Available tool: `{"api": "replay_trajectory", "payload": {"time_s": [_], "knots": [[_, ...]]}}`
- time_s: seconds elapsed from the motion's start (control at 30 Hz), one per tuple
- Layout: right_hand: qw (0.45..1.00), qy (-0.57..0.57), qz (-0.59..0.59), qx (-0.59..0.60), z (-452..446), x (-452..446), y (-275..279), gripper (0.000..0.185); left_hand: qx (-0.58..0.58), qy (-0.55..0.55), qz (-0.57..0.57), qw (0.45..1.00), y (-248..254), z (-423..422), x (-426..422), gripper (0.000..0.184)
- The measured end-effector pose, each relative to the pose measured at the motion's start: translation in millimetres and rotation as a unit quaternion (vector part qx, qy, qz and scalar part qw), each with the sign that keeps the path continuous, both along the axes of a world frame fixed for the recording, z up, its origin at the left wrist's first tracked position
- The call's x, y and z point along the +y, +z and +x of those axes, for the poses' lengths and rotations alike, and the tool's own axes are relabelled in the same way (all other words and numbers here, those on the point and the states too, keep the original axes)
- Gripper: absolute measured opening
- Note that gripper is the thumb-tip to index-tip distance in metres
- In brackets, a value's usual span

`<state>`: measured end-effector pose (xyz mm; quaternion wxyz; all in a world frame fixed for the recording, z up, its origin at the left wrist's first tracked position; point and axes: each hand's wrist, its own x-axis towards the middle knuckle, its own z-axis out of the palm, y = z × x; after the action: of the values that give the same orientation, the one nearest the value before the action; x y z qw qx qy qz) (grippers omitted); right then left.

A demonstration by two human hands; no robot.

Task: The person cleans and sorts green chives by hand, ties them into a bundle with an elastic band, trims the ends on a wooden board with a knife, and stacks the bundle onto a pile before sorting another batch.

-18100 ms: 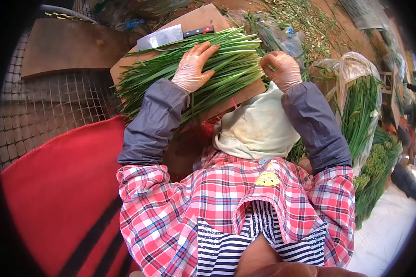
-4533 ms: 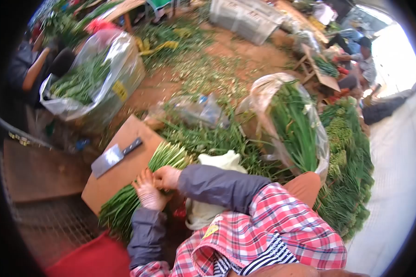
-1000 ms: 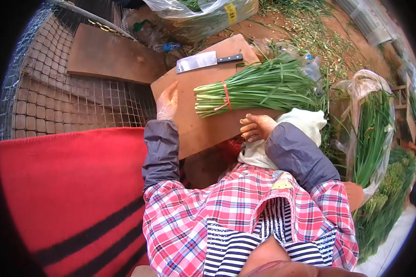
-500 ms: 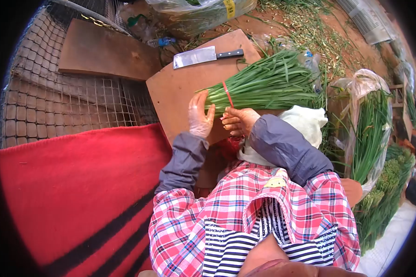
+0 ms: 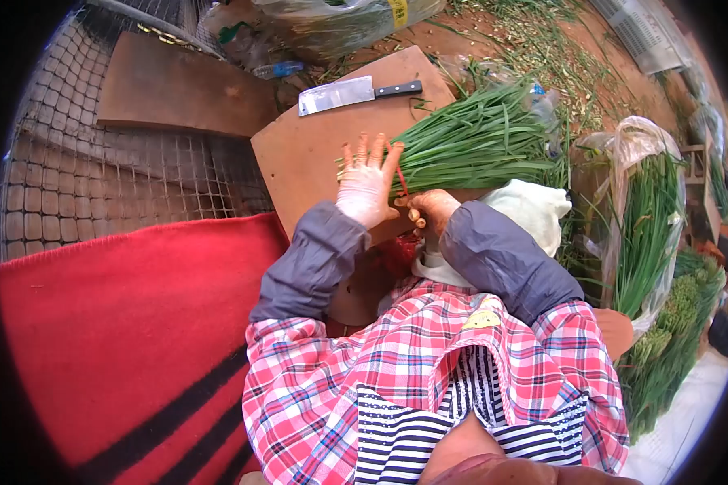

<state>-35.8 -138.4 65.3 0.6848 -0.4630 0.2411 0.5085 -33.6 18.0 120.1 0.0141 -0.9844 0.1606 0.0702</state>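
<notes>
A bundle of long green stalks lies across the brown board, leaves toward the right. My left hand, in a clear glove, rests with fingers spread over the pale cut ends, which it mostly hides. A red tie runs round the bundle beside that hand. My right hand is closed at the near side of the bundle, fingers pinched on the end of the red tie. Beyond the hands, the cleaver lies flat on the board with its black handle to the right.
A second brown board lies on black netting at the left. Red cloth covers the lower left. A plastic bag of green stalks stands at the right, beside more greens. Pale cloth sits by my right sleeve.
Since a second ago, my left hand has moved right from the board's edge onto the stalk ends. My right hand has moved slightly left and closed on the red tie.
</notes>
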Motion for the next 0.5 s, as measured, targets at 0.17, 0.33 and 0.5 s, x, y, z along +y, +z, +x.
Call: {"api": "replay_trajectory", "payload": {"time_s": [0.17,0.33,0.5], "knots": [[0.984,0.033,-0.069,-0.159,-4,-10,-13,0.010,-0.018,0.106,-0.057,0.993,-33,18,-17,0.108],[0.979,-0.003,-0.085,-0.188,-12,-7,-2,0.007,-0.065,0.129,-0.033,0.989,-51,19,-19,0.100],[0.972,-0.002,-0.088,-0.217,-14,-5,1,0.013,-0.074,0.139,-0.055,0.986,-54,14,-27,0.081]]}}
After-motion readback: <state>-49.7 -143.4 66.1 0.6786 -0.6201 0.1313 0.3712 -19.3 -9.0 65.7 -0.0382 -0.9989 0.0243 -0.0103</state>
